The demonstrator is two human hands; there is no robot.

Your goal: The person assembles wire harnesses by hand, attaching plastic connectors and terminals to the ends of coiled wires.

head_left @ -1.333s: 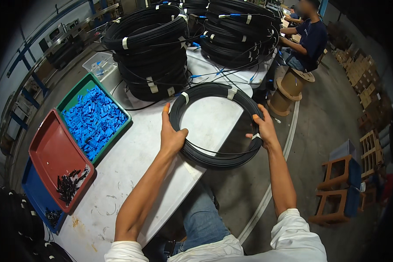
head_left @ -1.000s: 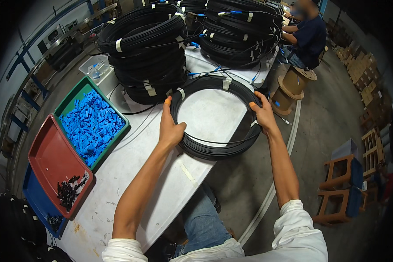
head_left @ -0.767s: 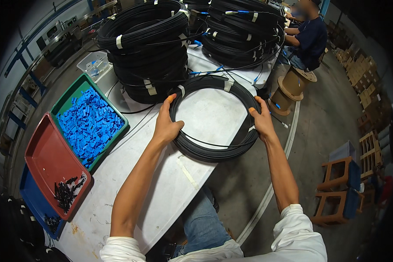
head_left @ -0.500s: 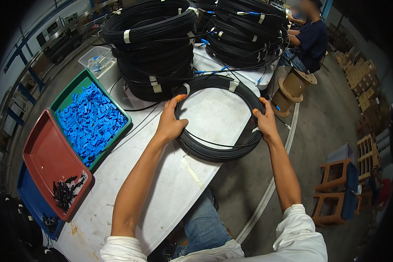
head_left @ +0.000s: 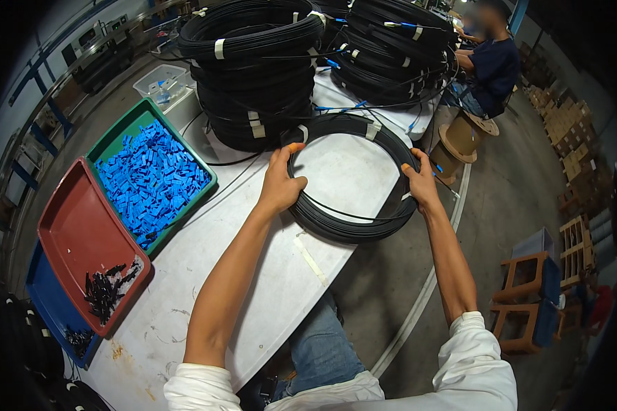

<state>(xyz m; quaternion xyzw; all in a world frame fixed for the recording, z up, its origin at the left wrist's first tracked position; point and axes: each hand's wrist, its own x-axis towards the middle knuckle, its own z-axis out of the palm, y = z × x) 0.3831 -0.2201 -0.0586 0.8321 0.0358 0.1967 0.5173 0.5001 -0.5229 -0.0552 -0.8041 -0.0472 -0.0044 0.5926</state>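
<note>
A coil of black cable [head_left: 353, 231], bound with pale tape strips, lies near the table's right corner, its right part reaching past the edge. My left hand [head_left: 280, 179] grips its left side, fingers around the outside and thumb toward the middle. On the opposite side my right hand [head_left: 420, 179] is closed on the coil, its thumb over the top. Orange covers show on some fingertips of both hands. Just behind the coil rises a tall stack of similar black cable coils [head_left: 253, 103].
A second stack of coils [head_left: 391, 58] with blue connectors stands farther back. On the left of the white table [head_left: 206, 274] are a green tray [head_left: 209, 179] of blue clips, a red tray [head_left: 75, 212] with black pieces and a blue tray [head_left: 44, 281]. A person [head_left: 490, 65] sits beyond, near a spool [head_left: 456, 140].
The view has shifted a little, so table, trays and stacks appear slightly farther right. Both hands keep their hold on the cable coil, which sits slightly higher in the picture.
</note>
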